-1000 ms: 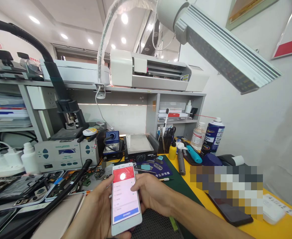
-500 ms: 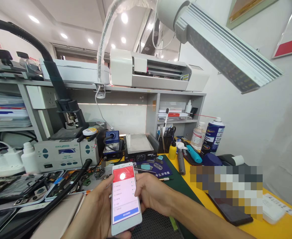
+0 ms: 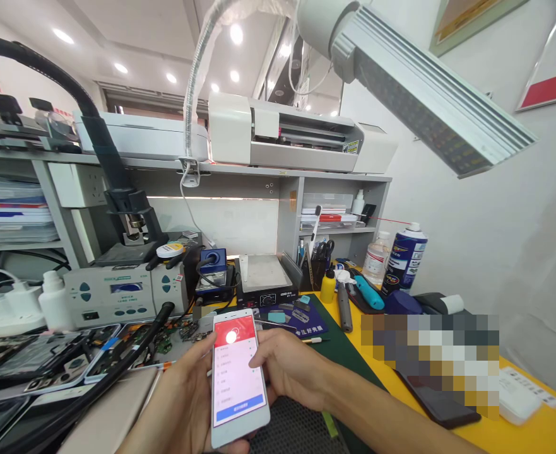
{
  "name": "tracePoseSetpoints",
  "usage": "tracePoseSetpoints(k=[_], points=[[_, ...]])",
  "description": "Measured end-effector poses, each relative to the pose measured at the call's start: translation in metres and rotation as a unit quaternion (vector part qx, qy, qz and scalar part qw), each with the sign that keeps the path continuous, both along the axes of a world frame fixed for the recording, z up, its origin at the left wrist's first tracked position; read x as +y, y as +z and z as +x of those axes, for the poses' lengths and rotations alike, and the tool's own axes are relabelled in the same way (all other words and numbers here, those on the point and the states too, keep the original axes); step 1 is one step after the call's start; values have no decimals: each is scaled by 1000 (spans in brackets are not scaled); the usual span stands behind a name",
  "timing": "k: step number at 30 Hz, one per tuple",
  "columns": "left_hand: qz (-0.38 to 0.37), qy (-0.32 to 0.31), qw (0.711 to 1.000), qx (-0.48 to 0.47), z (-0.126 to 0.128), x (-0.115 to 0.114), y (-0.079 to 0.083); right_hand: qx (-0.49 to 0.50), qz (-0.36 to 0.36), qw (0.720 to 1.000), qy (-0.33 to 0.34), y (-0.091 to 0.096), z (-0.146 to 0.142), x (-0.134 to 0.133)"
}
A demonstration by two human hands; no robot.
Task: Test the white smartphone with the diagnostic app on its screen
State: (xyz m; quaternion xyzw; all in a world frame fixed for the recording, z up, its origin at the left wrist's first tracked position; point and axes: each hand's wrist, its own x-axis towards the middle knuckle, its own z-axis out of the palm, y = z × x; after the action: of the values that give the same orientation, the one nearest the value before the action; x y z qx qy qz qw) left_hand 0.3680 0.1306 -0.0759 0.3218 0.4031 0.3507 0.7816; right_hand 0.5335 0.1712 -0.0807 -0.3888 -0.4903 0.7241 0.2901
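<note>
A white smartphone (image 3: pixel 238 384) is held upright, tilted toward me, low in the middle of the view. Its lit screen has a red top, a list of lines and a blue button at the bottom. My left hand (image 3: pixel 195 391) wraps the phone from the left and below, fingertips showing under its lower edge. My right hand (image 3: pixel 289 362) grips the right edge, its thumb lying over the list on the screen. The fingers behind the phone are hidden. Beneath the hands lies a dark textured mat (image 3: pixel 296 422).
A soldering station (image 3: pixel 126 293) stands left, a black hose (image 3: pixel 117 372) running past my left forearm. Opened phones and boards (image 3: pixel 36 359) lie beside it. A heating plate (image 3: pixel 266 277) sits behind the phone; a spray can (image 3: pixel 404 258) and a dark phone (image 3: pixel 438 397) are right.
My right thumb has moved slightly left and up, further over the screen. The list on the screen has changed a little. Both hands keep holding the smartphone in the same place.
</note>
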Motion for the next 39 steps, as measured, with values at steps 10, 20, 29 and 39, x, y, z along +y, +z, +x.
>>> tracePoseSetpoints(k=[10, 20, 29, 39], points=[[1, 5, 1000, -2, 0, -1, 2, -1, 1, 1000, 4, 1, 0, -2], [2, 2, 1000, -1, 0, -1, 2, -10, 16, 1000, 8, -3, 1, 0], [8, -7, 1000, -3, 1, -2, 4, 2, 3, 1000, 9, 5, 0, -3], [10, -4, 1000, 7, 2, -3, 6, -1, -8, 1000, 11, 4, 1, -3]])
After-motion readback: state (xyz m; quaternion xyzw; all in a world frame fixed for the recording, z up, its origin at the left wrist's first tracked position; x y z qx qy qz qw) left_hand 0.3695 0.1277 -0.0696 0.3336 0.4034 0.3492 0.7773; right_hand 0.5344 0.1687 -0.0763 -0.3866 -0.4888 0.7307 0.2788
